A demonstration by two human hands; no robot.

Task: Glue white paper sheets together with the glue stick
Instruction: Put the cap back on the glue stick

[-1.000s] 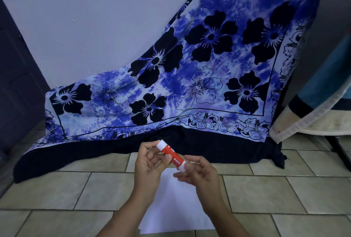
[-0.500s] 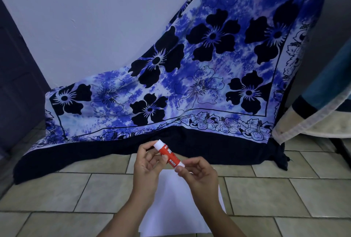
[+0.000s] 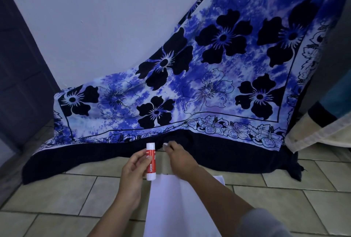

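Glue stick upright in the left hand, above white paper on a tiled floor.

The left hand pinches the glue stick between thumb and fingers at its red middle, both white ends showing clear of the grip. The right hand, at 3 o'clock of the stick and just beside it, holds something small and white at its fingertips; what it is cannot be told. White paper lies at 6 o'clock on beige tiles. A blue flowered cloth drapes at 12 o'clock against a pale wall.
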